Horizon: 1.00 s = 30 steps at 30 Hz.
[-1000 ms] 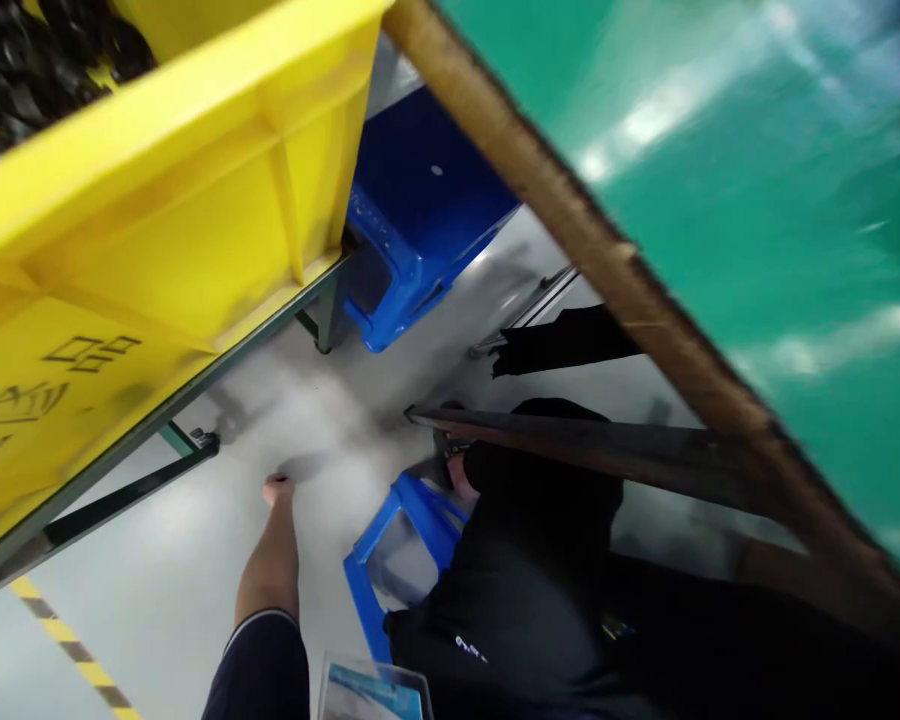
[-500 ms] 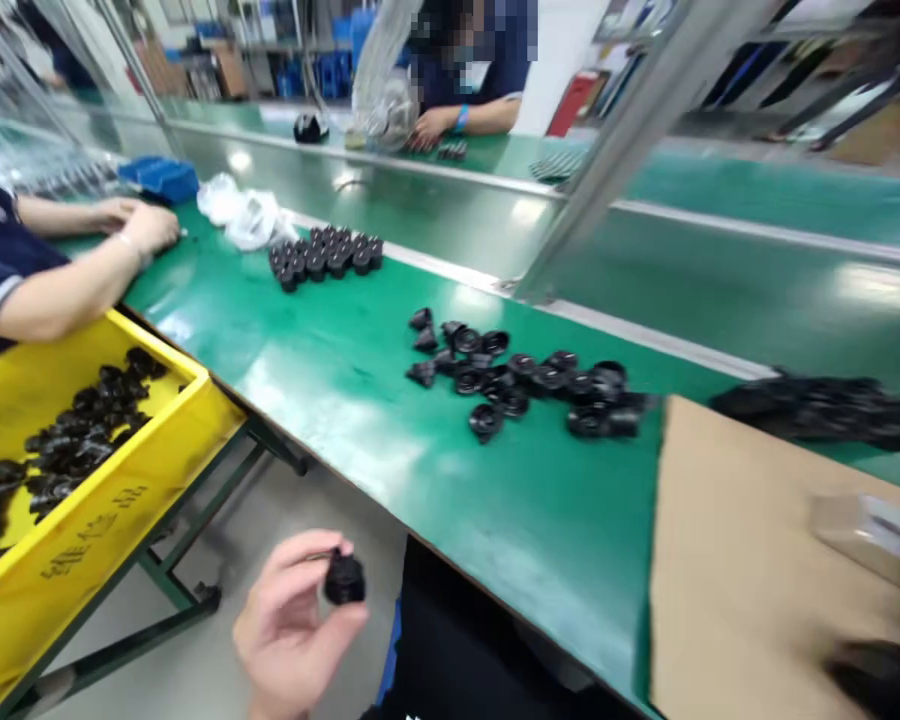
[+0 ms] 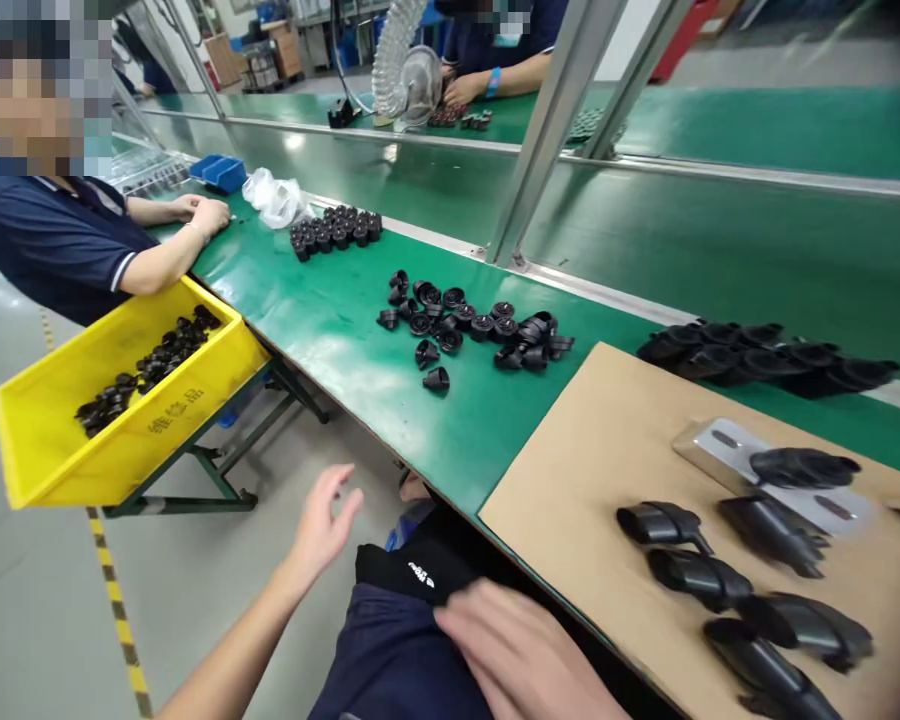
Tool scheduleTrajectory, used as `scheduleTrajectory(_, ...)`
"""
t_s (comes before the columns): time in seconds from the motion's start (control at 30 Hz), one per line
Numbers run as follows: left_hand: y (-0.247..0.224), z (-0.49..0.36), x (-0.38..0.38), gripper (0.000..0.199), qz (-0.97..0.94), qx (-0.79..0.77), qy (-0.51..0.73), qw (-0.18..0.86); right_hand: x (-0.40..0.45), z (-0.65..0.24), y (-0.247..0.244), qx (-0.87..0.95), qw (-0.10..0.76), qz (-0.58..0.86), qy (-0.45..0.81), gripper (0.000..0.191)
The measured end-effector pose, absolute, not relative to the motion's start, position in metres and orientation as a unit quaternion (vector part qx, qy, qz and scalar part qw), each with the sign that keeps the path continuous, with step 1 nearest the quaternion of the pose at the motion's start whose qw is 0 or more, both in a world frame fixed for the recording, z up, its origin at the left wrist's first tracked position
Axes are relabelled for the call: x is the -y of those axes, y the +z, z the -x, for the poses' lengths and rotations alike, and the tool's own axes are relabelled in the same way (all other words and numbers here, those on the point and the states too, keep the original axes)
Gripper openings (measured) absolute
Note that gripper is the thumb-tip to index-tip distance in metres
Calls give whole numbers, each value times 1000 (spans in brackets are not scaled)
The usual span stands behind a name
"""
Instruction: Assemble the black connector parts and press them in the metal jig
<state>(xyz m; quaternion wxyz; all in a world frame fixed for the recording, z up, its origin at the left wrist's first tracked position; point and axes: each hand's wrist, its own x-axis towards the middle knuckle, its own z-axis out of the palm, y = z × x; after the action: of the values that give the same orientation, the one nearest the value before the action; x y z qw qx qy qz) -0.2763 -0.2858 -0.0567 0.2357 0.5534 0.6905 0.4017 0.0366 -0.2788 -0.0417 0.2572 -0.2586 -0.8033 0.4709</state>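
Note:
My left hand [image 3: 328, 520] is raised off the table edge, over the floor, with thumb and fingers apart and nothing between them. Low in the view, my right hand [image 3: 514, 640] hovers over my lap, its fingers stretched out and slightly blurred, holding nothing visible. Beyond them, a loose group of small black round parts [image 3: 482, 326] lies on the green table [image 3: 330, 350]. One black part [image 3: 436, 379] sits nearest the front edge of that group. On the cardboard sheet [image 3: 555, 450] at right rest several black tubular parts [image 3: 697, 578] and a metal fixture [image 3: 784, 480] with a black part on it.
A yellow bin [image 3: 120, 480] of black parts stands at left beside a seated person [image 3: 52, 230]. Black cylinders [image 3: 337, 230] stand in rows near a plastic bag [image 3: 276, 198]. More black parts [image 3: 765, 358] line the back right. A metal post [image 3: 547, 130] rises behind.
The black part is gone from my left hand, whose fingers have opened. My right hand has come into view over my lap. The view has shifted, showing more of the cardboard and the person at left.

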Motion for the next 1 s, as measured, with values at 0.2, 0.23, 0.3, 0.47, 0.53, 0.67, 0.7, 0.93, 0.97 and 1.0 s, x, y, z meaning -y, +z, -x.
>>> scheduleTrajectory(0.2,-55,198,414,55,-576,-611,219,496,222,13,-131,846,120,264,448,24)
scheduleTrajectory(0.23,-43,191,423,53,-569,-595,196,533,221,16,-139,850,100,246,456,20)
scheduleTrajectory(0.3,-20,183,431,49,-562,-566,189,573,225,17,-149,854,59,199,476,15)
scheduleTrajectory(0.47,-10,171,433,37,-555,-549,280,558,234,21,-145,849,25,100,518,7)
scheduleTrajectory(0.53,-28,160,431,35,-530,-585,312,529,233,27,-141,848,54,109,516,16)
scheduleTrajectory(0.67,-59,137,417,74,-496,-578,385,522,227,40,-140,826,149,188,511,22)
scheduleTrajectory(0.7,-61,137,413,73,-483,-582,390,525,227,42,-142,816,164,203,515,22)
scheduleTrajectory(0.93,-57,200,392,33,-495,-744,372,251,233,37,-158,775,187,213,564,24)
scheduleTrajectory(0.97,-62,208,388,31,-502,-745,370,238,233,38,-160,774,187,209,567,24)
scheduleTrajectory(1.0,-69,213,383,30,-517,-737,362,241,232,39,-162,774,187,205,569,24)
